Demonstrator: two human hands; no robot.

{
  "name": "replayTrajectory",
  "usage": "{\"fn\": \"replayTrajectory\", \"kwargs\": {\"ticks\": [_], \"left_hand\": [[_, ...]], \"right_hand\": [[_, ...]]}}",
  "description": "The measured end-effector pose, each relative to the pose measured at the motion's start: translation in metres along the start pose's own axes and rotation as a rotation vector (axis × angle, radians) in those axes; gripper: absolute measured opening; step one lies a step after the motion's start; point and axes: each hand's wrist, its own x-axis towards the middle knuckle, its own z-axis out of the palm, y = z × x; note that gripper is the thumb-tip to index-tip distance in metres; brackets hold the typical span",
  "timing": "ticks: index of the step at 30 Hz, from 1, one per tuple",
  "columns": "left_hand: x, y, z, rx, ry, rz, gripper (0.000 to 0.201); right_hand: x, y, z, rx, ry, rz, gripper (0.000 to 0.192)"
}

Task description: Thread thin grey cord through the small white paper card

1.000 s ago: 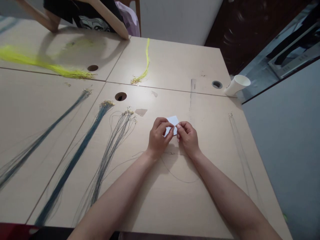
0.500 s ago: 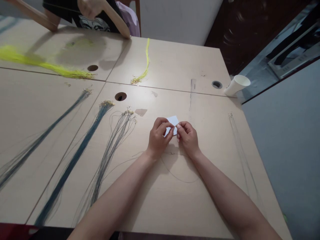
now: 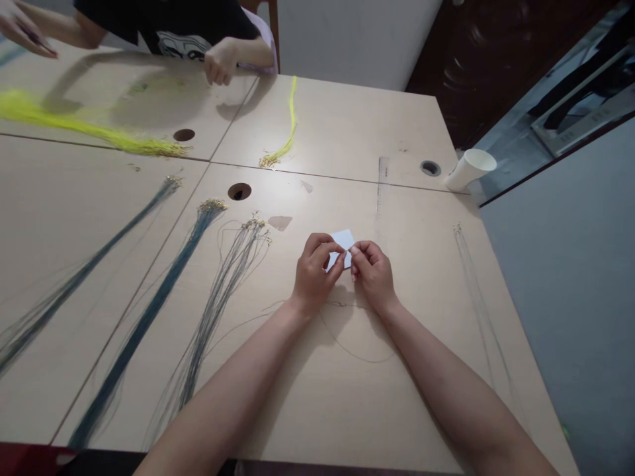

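Observation:
Over a small white card (image 3: 344,238) on the table, my left hand (image 3: 316,268) and my right hand (image 3: 372,268) meet fingertip to fingertip. Both are closed in a pinch. Whatever lies between the fingertips is too small to make out. A thin grey line (image 3: 357,359) curves on the table below my hands and between my forearms. To the left lies a loose bundle of grey lines (image 3: 213,311) with small gold-coloured hook-like ends (image 3: 254,223).
Blue-green line bundles (image 3: 163,297) lie further left, yellow bundles (image 3: 119,137) beyond. Ahead are a clear ruler (image 3: 383,173) and a white cup (image 3: 471,168). Two thin lines (image 3: 473,284) lie at right. A co-worker (image 3: 183,33) sits opposite.
My hands keep the same pinch over the card. Across the table, the co-worker's hands have moved apart, one lowered to the tabletop and one out to the left.

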Motion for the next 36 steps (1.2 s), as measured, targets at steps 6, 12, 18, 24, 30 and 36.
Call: {"fn": "replayTrajectory", "kwargs": {"ticks": [6, 12, 18, 24, 30, 36], "left_hand": [[0.0005, 0.0006, -0.0005, 0.005, 0.004, -0.001, 0.007], [0.0004, 0.0003, -0.0005, 0.017, -0.001, 0.001, 0.006], [0.0005, -0.0004, 0.0003, 0.018, 0.0, 0.017, 0.005], [0.0007, 0.0005, 0.0002, 0.019, 0.011, 0.017, 0.005], [0.0004, 0.0004, 0.0002, 0.021, 0.014, 0.022, 0.004], [0.0009, 0.0003, 0.0003, 0.028, 0.006, 0.03, 0.005]], "right_hand": [[0.0003, 0.0009, -0.0001, 0.009, -0.003, 0.003, 0.016], [-0.0001, 0.0013, -0.0004, 0.009, -0.003, -0.001, 0.016], [0.0001, 0.0018, -0.0001, 0.006, -0.006, -0.012, 0.015], [0.0009, 0.0041, -0.0002, 0.007, -0.006, -0.015, 0.015], [0.0006, 0.0035, -0.0002, 0.003, -0.004, -0.014, 0.015], [0.0004, 0.0019, -0.0005, -0.003, -0.017, -0.013, 0.015]]}}
